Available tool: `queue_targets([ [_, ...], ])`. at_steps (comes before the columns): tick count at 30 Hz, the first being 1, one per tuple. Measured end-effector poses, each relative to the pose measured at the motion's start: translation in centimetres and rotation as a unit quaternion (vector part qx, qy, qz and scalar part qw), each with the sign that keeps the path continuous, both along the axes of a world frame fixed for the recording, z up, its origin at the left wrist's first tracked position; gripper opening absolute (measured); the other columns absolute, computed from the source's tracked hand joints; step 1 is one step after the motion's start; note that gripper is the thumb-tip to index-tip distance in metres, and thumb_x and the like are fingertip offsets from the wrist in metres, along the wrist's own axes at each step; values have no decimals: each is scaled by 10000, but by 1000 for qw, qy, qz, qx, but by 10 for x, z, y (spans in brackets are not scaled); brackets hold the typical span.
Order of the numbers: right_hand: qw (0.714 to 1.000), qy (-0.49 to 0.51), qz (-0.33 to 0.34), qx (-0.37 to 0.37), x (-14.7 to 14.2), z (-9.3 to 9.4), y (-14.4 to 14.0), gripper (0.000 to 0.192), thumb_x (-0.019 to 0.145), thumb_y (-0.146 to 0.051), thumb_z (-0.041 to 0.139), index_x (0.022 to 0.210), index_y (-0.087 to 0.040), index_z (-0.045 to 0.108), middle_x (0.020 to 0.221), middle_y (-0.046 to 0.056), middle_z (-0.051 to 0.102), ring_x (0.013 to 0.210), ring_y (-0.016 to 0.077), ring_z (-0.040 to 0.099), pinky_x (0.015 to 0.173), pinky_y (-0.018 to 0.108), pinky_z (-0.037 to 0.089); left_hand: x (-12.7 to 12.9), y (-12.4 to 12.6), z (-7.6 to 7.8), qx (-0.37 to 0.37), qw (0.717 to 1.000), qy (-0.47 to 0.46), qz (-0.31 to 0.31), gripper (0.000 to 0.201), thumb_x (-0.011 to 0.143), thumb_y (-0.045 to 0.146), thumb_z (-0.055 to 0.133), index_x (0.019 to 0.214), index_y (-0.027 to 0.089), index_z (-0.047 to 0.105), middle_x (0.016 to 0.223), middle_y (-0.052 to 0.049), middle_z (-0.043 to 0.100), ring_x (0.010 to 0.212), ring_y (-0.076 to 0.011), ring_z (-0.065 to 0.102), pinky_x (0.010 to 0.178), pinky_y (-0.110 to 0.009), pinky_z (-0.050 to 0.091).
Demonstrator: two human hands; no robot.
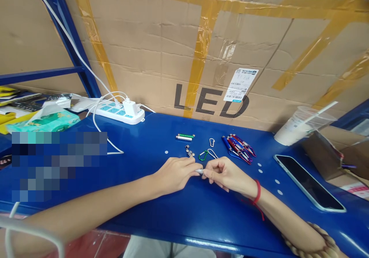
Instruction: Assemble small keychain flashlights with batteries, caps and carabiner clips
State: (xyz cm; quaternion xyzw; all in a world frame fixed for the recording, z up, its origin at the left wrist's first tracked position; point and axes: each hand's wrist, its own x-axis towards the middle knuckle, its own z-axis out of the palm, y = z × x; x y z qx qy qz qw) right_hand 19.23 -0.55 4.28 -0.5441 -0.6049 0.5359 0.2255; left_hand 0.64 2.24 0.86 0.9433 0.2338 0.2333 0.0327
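On the blue bench (161, 219), the left hand (175, 175) and right hand (227, 175) meet, both sets of fingers pinched on a small silver piece (199, 171). Just beyond lie loose silver parts (188, 151), carabiners (205, 155), then a pile of keychain lights (238, 146).

I am seeing both hands meeting on the table (173, 215), left hand (175, 173) left of right hand (225, 173); carabiners (207, 153) are lying just behind them; phone (308, 187) is lying right; power strip (121, 114) is sitting far left behind.
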Motion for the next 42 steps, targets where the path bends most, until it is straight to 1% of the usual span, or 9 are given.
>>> queue_targets([
  [10, 996, 67, -17, -58, 1, 4, 0, 402, 548, -480, 744, 603, -101, 624, 440, -49, 481, 312, 1, 305, 291, 152, 197, 1, -1, 1, 13, 1000, -26, -11, 327, 932, 263, 283, 981, 160, 589, 740, -23, 599, 654, -106, 580, 575, -196, 418],
  [22, 996, 68, -49, -18, 2, 0, 5, 495, 551, -597, 690, 586, -111, 601, 415, -55, 434, 332, 23, 350, 293, 148, 247, 3, 3, 5, -131, 989, -74, 11, 270, 926, 253, 303, 1021, 191, 548, 938, -34, 621, 879, -136, 582, 760, -235, 458],
  [26, 997, 56, -47, 17, 2, -4, 8, 501, 570, -614, 669, 588, -120, 592, 430, -40, 456, 349, 38, 379, 298, 155, 267, 2, 2, 7, -170, 981, -91, 6, 290, 919, 223, 313, 1153, 219, 484, 1035, -33, 609, 945, -136, 568, 817, -246, 448],
  [29, 996, 23, -47, 72, 3, -8, 10, 496, 622, -625, 625, 600, -131, 585, 454, -29, 474, 354, 49, 387, 307, 170, 287, 3, 2, 8, -190, 977, -97, 13, 307, 918, 223, 299, 1158, 224, 491, 1020, -33, 612, 915, -132, 576, 813, -246, 449],
  [31, 984, -22, -67, 163, 4, -10, 10, 464, 673, -602, 601, 622, -140, 594, 499, -11, 512, 384, 58, 410, 344, 182, 330, 4, 3, 7, -203, 973, -110, 28, 298, 917, 236, 302, 1133, 215, 506, 1022, -36, 614, 919, -134, 577, 816, -249, 450],
  [34, 927, -101, -92, 348, 7, -10, 10, 364, 710, -524, 624, 739, -162, 649, 684, 37, 609, 475, 77, 469, 450, 209, 414, 5, 5, 5, -219, 966, -131, 46, 283, 917, 263, 309, 1109, 212, 511, 1061, -31, 610, 945, -137, 576, 824, -260, 452],
  [36, 890, -132, -76, 429, 9, -9, 9, 315, 733, -483, 627, 835, -189, 676, 834, 61, 632, 520, 87, 500, 511, 229, 451, 5, 6, 4, -225, 963, -136, 52, 280, 919, 277, 305, 1099, 215, 510, 1058, -25, 611, 939, -134, 577, 815, -264, 455],
  [39, 862, -149, -45, 483, 11, -9, 8, 255, 791, -441, 581, 843, -220, 699, 900, 68, 631, 602, 114, 555, 571, 246, 480, 5, 6, 4, -216, 966, -132, 50, 277, 920, 270, 302, 1097, 212, 507, 1044, -28, 611, 935, -135, 574, 813, -269, 454],
  [42, 851, -155, -35, 501, 12, -11, 8, 231, 801, -416, 579, 777, -227, 710, 863, 63, 634, 690, 144, 588, 639, 263, 495, 5, 4, 6, -213, 970, -112, 43, 252, 916, 238, 305, 1038, 200, 523, 1006, -27, 616, 911, -135, 575, 797, -267, 452],
])
